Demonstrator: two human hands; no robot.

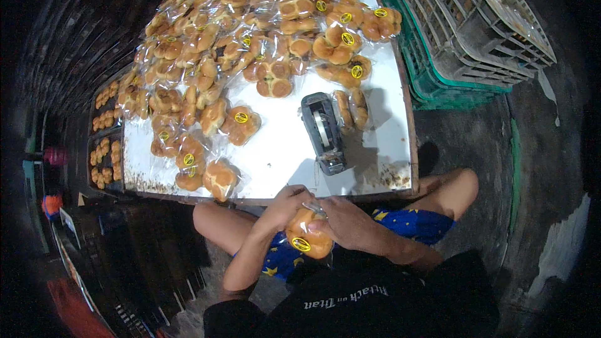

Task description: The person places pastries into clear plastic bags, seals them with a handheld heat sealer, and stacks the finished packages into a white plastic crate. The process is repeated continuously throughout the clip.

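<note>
Between my hands, over my lap at the table's front edge, is a bread bun in a clear plastic bag [310,237] bearing a round yellow sticker. My left hand [287,204] pinches the gathered neck of the bag. My right hand [345,220] grips the bag from the other side, its thumb on the bun. A dark tape dispenser [324,131] with a roll of tape lies on the white tabletop [277,150] just beyond my hands. Two narrow bagged breads [351,109] lie beside it. Many bagged buns [220,47], several with yellow stickers, are heaped over the far and left parts.
Stacked plastic crates, a grey one [469,33] above a green one [450,89], stand right of the table. Dark trays of unbagged buns [104,162] are at the left. My crossed legs are under the front edge, which has brown stains near both corners.
</note>
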